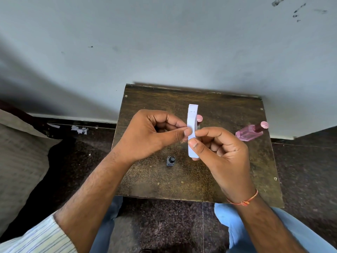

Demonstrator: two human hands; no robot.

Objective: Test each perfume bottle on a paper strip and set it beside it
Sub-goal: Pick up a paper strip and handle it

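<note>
Both hands hold a white paper strip (192, 121) upright above a small dark wooden table (228, 170). My left hand (155, 136) pinches the strip's middle between thumb and forefinger. My right hand (220, 154) grips its lower part with the thumb across it. A small dark perfume bottle (170, 161) stands on the table below my left hand. At the table's right edge a pink bottle (250, 132) with a round pink cap lies on its side. Another pink cap (199, 118) shows just behind the strip; its bottle is hidden.
The table stands against a pale grey wall (164, 42). Dark speckled floor (306, 170) surrounds it, with paper scraps (80, 129) near the skirting on the left. A beige cushion (16, 152) fills the left edge. My knees in blue trousers (226, 214) sit under the front edge.
</note>
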